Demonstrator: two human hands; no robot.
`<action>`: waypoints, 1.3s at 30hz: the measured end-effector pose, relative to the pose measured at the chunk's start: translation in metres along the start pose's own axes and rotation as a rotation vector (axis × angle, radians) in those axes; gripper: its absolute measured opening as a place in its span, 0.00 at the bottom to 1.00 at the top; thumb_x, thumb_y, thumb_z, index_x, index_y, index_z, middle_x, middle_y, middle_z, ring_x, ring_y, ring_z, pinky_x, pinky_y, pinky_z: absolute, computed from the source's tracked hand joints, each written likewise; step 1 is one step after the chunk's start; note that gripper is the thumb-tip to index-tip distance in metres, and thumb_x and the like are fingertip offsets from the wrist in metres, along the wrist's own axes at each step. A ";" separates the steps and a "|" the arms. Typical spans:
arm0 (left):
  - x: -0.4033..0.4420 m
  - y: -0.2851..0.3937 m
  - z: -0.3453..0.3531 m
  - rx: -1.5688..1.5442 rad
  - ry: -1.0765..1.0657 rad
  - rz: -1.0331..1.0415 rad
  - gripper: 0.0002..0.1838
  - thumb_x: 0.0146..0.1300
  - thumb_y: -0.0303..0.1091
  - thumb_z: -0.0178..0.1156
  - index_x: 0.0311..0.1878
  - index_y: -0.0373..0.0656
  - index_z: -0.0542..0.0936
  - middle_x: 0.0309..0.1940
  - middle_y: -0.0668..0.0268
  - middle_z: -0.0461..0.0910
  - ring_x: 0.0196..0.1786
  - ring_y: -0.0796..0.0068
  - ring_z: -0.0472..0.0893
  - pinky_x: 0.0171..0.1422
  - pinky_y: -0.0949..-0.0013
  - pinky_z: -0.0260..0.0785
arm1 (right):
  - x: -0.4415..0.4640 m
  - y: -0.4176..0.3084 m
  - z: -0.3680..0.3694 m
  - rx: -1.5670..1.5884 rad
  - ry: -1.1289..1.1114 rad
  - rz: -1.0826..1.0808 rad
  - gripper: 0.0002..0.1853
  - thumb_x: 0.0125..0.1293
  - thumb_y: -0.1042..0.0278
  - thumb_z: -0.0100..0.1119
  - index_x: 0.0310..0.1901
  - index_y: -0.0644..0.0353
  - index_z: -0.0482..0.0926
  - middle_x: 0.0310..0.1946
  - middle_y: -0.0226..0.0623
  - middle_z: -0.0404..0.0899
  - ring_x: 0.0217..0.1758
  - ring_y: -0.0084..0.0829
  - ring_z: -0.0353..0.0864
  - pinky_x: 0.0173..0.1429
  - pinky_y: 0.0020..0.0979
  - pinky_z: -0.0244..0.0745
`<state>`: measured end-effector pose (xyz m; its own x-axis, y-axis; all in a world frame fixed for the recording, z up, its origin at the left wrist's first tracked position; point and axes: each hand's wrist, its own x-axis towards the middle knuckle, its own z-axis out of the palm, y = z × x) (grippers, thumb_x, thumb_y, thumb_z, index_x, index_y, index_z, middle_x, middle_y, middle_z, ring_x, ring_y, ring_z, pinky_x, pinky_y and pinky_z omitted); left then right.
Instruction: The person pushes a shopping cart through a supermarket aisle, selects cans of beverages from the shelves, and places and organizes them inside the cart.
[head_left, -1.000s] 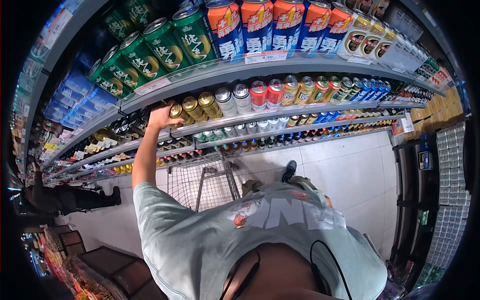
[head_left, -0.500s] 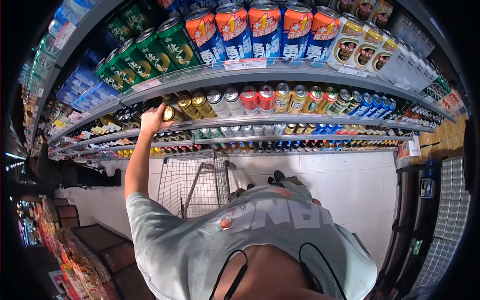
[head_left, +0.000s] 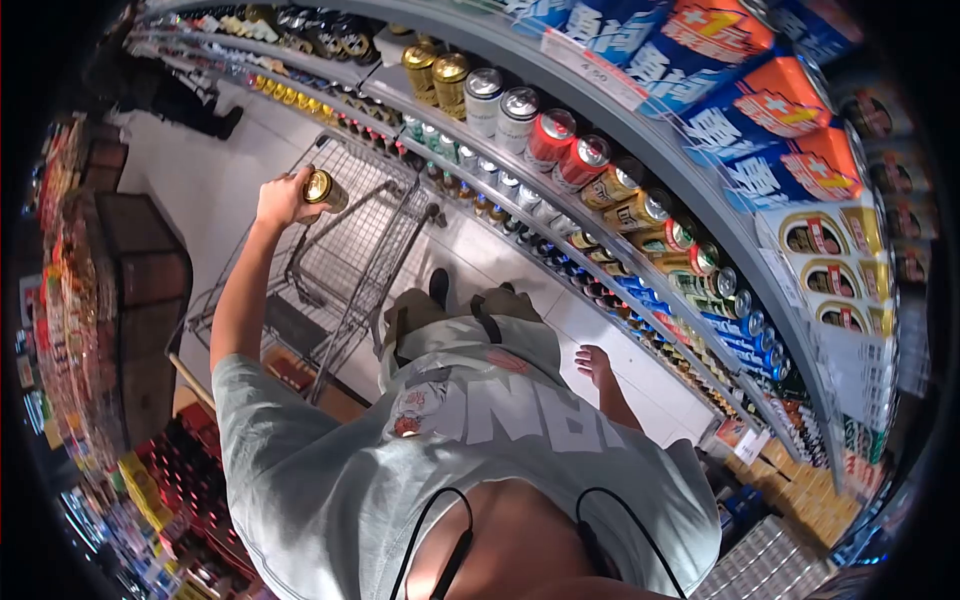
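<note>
My left hand is wrapped round a gold-topped can, held over the wire shopping cart. The can is off the shelf, with its top facing up toward me. Two similar gold cans stand on the shelf to the right of it, beside silver cans and red cans. Low on my right side, my right hand hangs with its fingers apart and nothing in it, between my body and the lower shelves.
Curved shelves of cans and bottles run from upper left to lower right. A person in dark clothes stands at the upper left. Brown display boxes are at the left, with red goods below.
My left hand has carried the gold-topped can away from the shelf and over the cart. The view has turned, and my right hand has come into sight.
</note>
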<state>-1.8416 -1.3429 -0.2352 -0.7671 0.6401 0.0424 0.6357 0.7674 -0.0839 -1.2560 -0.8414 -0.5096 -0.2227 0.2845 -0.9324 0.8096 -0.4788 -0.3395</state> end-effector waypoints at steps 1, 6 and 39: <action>-0.019 0.002 0.007 0.029 -0.044 -0.045 0.44 0.41 0.71 0.72 0.59 0.55 0.76 0.32 0.61 0.86 0.38 0.57 0.86 0.39 0.55 0.78 | 0.007 -0.008 -0.011 -0.070 0.012 0.014 0.21 0.69 0.51 0.53 0.57 0.52 0.77 0.51 0.35 0.82 0.51 0.36 0.81 0.58 0.45 0.75; -0.105 -0.009 0.066 -0.009 -0.167 -0.335 0.48 0.40 0.72 0.72 0.61 0.51 0.75 0.35 0.59 0.86 0.38 0.56 0.86 0.40 0.55 0.79 | 0.035 -0.080 -0.014 -0.334 0.006 -0.017 0.18 0.69 0.52 0.53 0.55 0.49 0.78 0.47 0.31 0.84 0.46 0.33 0.82 0.54 0.43 0.73; -0.238 -0.227 0.421 -0.294 -0.021 -0.644 0.44 0.36 0.54 0.79 0.61 0.52 0.75 0.42 0.71 0.78 0.46 0.70 0.81 0.51 0.62 0.75 | 0.077 -0.350 0.598 -1.324 0.691 -0.945 0.26 0.54 0.57 0.65 0.55 0.55 0.76 0.43 0.53 0.85 0.47 0.58 0.84 0.53 0.53 0.77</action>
<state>-1.8395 -1.6857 -0.6456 -0.9980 0.0571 -0.0263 0.0498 0.9734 0.2236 -1.8813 -1.1488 -0.5370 -0.8659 0.4746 -0.1583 0.4854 0.8735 -0.0364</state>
